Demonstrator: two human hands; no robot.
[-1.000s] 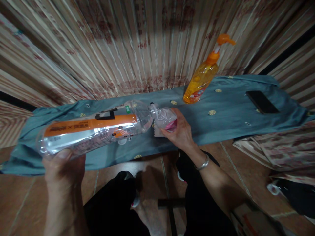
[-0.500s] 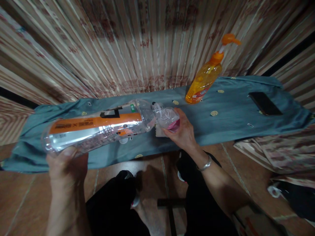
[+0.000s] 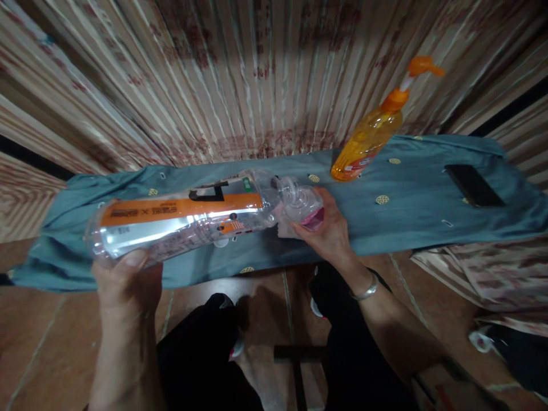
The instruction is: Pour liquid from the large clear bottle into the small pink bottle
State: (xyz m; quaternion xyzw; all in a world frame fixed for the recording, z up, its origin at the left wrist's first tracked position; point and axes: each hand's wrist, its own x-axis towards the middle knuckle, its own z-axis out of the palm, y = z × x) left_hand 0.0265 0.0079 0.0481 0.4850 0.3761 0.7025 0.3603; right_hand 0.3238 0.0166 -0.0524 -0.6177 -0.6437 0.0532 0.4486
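My left hand is closed around the base end of a large clear plastic bottle with an orange and silver label. The bottle lies nearly level above the cloth, its neck pointing right. In my right hand is a small clear bottle with a pink label, its neck meeting the large bottle's mouth. Whether liquid passes between them I cannot make out. A light folded cloth or paper shows on the table just below the two necks. Part of a small white disc shows under the large bottle.
A teal patterned cloth covers the narrow table. An orange pump bottle stands at the back, right of my hands. A black phone lies at the right end. Striped curtains hang behind; my legs are below the front edge.
The view has shifted slightly, so everything on the table appears a little further right. Both hands keep their hold, and the two bottles stay mouth to mouth.
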